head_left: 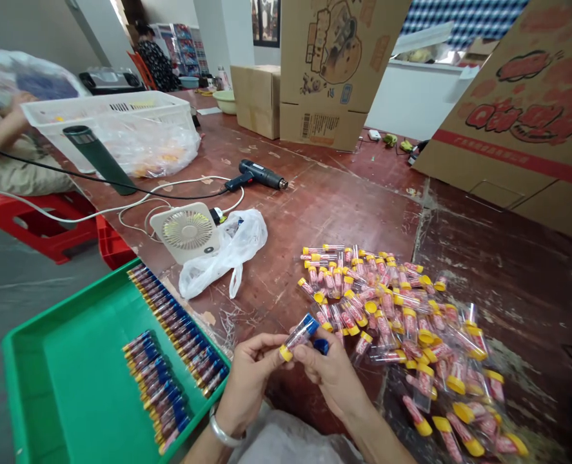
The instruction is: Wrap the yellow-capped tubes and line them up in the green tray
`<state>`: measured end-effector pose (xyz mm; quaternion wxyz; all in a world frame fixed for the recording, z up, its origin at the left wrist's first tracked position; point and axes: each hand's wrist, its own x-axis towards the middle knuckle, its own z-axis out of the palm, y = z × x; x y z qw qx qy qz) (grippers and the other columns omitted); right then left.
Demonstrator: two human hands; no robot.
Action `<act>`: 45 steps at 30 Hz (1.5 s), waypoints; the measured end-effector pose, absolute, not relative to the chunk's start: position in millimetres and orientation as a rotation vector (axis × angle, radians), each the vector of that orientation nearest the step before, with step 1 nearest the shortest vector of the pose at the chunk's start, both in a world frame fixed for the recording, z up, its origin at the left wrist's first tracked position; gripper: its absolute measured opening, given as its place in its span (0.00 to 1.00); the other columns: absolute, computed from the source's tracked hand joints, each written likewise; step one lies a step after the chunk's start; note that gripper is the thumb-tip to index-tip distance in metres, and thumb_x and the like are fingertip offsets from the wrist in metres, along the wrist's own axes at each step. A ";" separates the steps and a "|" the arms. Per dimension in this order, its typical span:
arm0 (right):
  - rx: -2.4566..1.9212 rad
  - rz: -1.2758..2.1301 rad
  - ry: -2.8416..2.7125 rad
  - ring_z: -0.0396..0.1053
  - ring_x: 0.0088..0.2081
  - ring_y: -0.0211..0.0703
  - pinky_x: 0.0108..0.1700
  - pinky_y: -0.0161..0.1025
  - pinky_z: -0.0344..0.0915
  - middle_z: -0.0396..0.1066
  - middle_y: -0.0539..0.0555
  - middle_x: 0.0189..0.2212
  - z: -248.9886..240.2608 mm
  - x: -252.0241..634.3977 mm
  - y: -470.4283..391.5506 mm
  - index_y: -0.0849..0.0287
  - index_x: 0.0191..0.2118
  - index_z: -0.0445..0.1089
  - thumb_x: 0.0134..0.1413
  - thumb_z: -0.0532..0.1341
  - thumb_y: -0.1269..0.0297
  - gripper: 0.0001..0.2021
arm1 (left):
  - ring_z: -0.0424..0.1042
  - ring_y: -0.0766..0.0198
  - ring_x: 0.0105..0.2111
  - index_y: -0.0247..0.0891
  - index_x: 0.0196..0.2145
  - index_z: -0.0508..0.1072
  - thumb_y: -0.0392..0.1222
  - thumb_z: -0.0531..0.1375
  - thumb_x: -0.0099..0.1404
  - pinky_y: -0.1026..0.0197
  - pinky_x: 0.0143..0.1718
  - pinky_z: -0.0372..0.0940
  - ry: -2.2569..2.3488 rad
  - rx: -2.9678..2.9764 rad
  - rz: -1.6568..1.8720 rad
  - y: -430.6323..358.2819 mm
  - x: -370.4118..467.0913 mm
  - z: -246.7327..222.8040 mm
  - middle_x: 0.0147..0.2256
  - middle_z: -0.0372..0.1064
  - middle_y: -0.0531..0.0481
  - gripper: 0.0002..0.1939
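Observation:
Both of my hands hold one small clear tube in front of me, tilted, with its yellow cap at the lower left and a blue band round its upper end. My left hand pinches it near the yellow cap. The fingers of my right hand close on its other side, and a small blue piece shows by them. To the right lies a loose pile of yellow-capped tubes with pink contents. At the left, tubes with blue ends lie in rows in a green tray.
A heat gun, a small fan and a white plastic bag lie ahead, with cables running left. Farther back are a white basket, a dark green cylinder and cardboard boxes. Another person's arm is at the left.

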<state>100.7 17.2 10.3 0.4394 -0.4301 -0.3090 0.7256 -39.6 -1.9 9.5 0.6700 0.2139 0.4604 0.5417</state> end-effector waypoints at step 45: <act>-1.326 1.607 -1.022 0.42 0.16 0.31 0.15 0.33 0.38 0.57 0.45 0.15 -15.4 75.1 11.8 0.57 0.34 0.77 0.31 0.75 0.52 0.21 | 0.73 0.65 0.23 0.33 0.28 0.75 0.41 0.74 0.45 0.64 0.28 0.69 0.866 0.290 1.327 -17.7 -65.2 15.1 0.25 0.76 0.48 0.16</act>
